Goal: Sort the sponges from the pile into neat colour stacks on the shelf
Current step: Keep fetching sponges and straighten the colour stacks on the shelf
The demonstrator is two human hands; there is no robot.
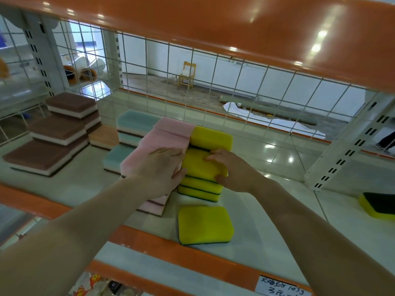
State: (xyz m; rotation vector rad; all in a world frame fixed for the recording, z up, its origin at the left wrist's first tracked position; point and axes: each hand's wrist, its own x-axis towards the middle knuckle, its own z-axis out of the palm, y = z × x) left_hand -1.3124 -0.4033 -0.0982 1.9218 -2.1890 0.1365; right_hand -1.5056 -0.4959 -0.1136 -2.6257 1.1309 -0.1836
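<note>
A stack of yellow sponges (198,167) stands mid-shelf, with another yellow stack (210,138) behind it. My right hand (230,169) grips the top sponge of the near stack, fingers over its far edge, thumb at its right corner. My left hand (160,169) lies flat on the pink sponge stacks (168,133), its fingers touching the left side of the yellow stack. One yellow sponge (205,224) lies alone at the shelf front. Another sponge (378,205), dark side up, sits at the far right.
Brown sponge stacks (53,133) stand at the left, with an orange sponge (104,136) and teal sponges (134,122) beside them. A wire grid (213,82) backs the white shelf (267,221). An orange shelf (213,28) hangs overhead. A price label (282,288) is on the front edge.
</note>
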